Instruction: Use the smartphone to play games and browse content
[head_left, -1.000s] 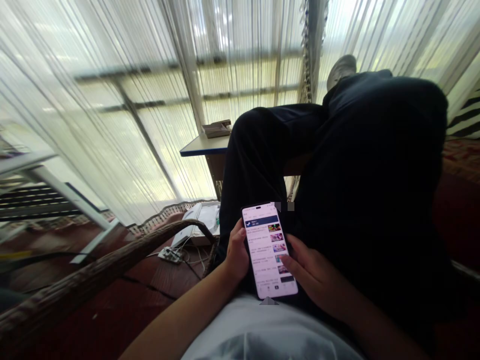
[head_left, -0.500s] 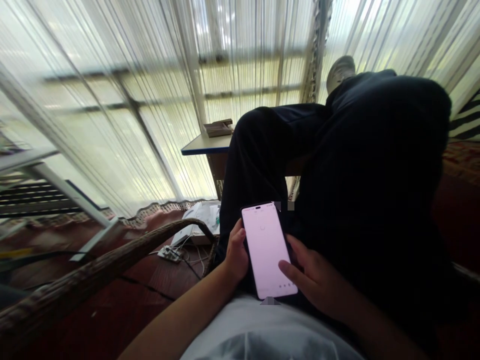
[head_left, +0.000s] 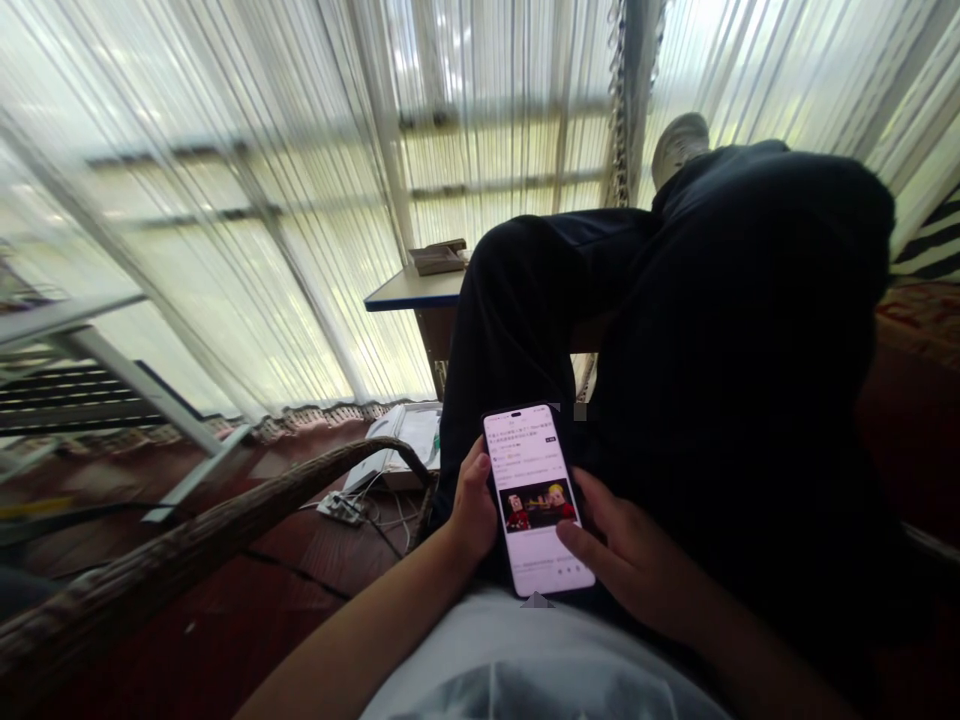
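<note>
Gripping phone (head_left: pixel 534 505) by left edge with left hand (head_left: pixel 474 505), cupping right edge with right hand (head_left: pixel 619 535), holding thumb (head_left: pixel 581 543) over screen (head_left: pixel 526 500).

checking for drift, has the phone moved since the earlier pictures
No, not noticeably: judged against the blue-edged table, the phone is in about the same place, below and to the right of the table's near corner.

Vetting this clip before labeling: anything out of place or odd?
White cables sprawl in loose loops beside the power strip on the floor: untidy. Gray blocky patches near the smartphone's top and bottom look like image artifacts.
</note>
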